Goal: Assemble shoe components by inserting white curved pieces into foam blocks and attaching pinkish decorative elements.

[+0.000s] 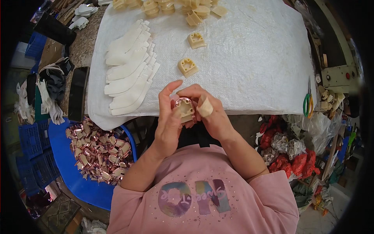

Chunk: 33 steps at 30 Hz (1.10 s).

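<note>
Close to the table's near edge, my left hand (pixel 168 123) and my right hand (pixel 213 115) both hold one D-shaped plastic heel piece (pixel 186 110). Its cream face has small holes, and a shiny pink metallic band runs around its rim. My left thumb presses on its left side, while my right fingers curl around its far and right sides. A tan finger cover (pixel 205 106) wraps one of my right fingers. Just beyond my hands sits a plain cream heel piece (pixel 188 67), with a second cream piece (pixel 196 40) farther back.
Curved white strips (pixel 128 72) overlap in a fan at left on the white sheet (pixel 249 66). More cream pieces (pixel 159 7) are heaped at the far edge. A blue basin (pixel 64 171) holds many pink metallic pieces (pixel 103 152). A phone (pixel 78 93) lies left; scissors (pixel 308 102) are at right.
</note>
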{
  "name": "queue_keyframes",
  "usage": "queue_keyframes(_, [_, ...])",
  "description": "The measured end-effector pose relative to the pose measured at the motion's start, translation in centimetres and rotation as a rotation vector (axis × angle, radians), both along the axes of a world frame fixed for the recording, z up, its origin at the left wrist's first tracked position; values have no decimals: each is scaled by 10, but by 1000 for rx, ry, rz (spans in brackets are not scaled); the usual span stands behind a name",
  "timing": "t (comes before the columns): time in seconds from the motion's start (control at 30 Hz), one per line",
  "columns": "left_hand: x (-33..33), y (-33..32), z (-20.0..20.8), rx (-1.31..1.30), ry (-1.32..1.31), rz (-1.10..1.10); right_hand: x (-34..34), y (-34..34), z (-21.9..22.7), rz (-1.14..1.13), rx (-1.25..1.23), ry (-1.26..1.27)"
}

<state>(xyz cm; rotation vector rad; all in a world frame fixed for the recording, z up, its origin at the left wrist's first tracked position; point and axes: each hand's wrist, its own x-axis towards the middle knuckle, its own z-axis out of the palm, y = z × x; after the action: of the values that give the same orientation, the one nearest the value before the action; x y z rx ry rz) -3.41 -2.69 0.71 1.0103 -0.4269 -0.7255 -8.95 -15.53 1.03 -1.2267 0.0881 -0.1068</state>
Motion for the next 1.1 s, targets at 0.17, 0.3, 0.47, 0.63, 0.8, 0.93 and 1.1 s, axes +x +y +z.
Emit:
queue_keyframes(0.17, [-2,1,0,146,-181,-1,9,-2,7,24,130,160])
queue_keyframes(0.3, [-3,4,4,70,-357,-21,6,3,12,54,180,2])
queue_keyframes(0.47, [-6,1,-5,96,-223,24,2,14,-5,-89,-18,-38])
queue_keyframes(0.63, [8,0,5,-11,111,-34,2,0,2,86,216,152])
queue_keyframes(0.8, [12,9,0,208,-362,30,6,-11,15,-180,-500,-100])
queue_keyframes(0.93, [17,5,-5,311,-988,130,10,-14,31,-11,-805,103])
queue_keyframes(1.1, [11,4,5,434,-720,92,4,-9,6,-172,-464,-38])
